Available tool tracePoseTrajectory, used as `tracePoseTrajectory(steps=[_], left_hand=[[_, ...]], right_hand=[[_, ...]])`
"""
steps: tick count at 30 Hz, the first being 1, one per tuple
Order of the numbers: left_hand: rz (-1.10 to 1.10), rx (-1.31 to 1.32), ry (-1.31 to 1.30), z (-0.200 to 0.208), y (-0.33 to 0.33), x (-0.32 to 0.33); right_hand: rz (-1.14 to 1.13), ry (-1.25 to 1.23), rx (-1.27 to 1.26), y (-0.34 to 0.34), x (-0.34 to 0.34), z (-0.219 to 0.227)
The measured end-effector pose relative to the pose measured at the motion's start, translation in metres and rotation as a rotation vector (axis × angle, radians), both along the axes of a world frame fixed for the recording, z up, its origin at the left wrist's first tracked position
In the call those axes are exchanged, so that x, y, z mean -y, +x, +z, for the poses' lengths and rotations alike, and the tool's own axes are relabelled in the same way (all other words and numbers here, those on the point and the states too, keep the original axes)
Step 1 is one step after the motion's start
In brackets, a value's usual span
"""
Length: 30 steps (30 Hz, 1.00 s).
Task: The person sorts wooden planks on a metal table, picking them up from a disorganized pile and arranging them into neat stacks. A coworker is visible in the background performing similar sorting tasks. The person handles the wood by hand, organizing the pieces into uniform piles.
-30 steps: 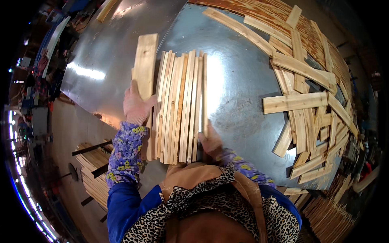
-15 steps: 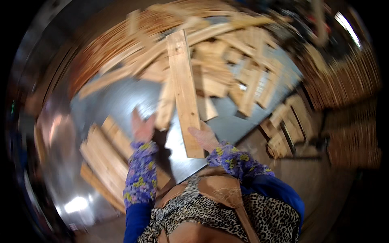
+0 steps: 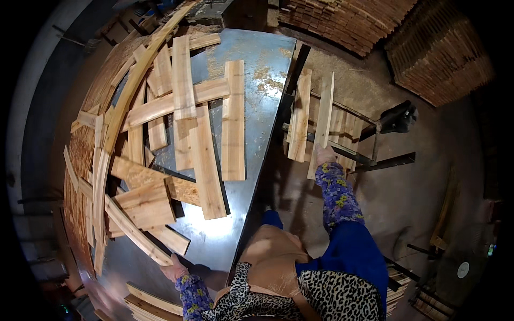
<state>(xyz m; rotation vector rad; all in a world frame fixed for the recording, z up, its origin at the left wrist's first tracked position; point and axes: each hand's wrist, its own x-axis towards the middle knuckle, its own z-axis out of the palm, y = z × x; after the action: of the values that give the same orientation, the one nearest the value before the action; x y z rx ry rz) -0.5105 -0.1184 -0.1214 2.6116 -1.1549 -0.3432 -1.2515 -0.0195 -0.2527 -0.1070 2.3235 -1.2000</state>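
At the right, my right hand (image 3: pixel 325 154) is closed on the near end of a narrow wooden board (image 3: pixel 324 115). That board is tilted on its edge above a dark metal rack (image 3: pixel 350 154) where other boards lie. One more board (image 3: pixel 300 115) lies along the rack's left side. Down at the lower left, my left hand (image 3: pixel 174 268) grips the near end of a long thin wooden board (image 3: pixel 136 231) on the metal table (image 3: pixel 251 214). My left fingers are partly hidden by the sleeve and the angle.
Loose boards (image 3: pixel 209 160) lie crosswise over the table, with a long curved strip (image 3: pixel 140 80) across them. Sawdust (image 3: pixel 270 80) covers the far corner. Tall wood stacks (image 3: pixel 436 53) stand at the back right. A fan (image 3: pixel 463 270) is at the lower right.
My view has turned to the right. My right hand has carried its board from above the table to the rack. My left hand, open before, is now on a thin board's end.
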Motion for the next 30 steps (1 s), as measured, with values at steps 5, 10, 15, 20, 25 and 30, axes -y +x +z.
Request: tracePoseTrajectory(steps=[5,10,15,20,25,30], left_hand=[[0.011,-0.05,0.075,0.0,-0.011,0.003],[0.154,0.116,0.205,-0.007,-0.005,0.005],[0.132,0.154,0.266,-0.001,-0.015,0.004],[0.096,0.258,0.231,-0.025,0.021,0.006],[0.127,0.224,0.284,-0.019,0.006,-0.006],[-0.004,0.055,0.081,-0.032,0.024,0.005]], right_hand=[[-0.134,-0.34,0.193,-0.008,0.05,-0.061],[-0.078,-0.455,0.312,-0.019,0.079,-0.077],[0.06,-0.221,0.15,-0.014,0.079,-0.073],[-0.103,-0.044,-0.015,-0.035,0.032,-0.087],[0.13,0.433,-0.518,-0.087,0.062,-0.052],[0.204,0.545,-0.213,-0.052,0.169,-0.045]])
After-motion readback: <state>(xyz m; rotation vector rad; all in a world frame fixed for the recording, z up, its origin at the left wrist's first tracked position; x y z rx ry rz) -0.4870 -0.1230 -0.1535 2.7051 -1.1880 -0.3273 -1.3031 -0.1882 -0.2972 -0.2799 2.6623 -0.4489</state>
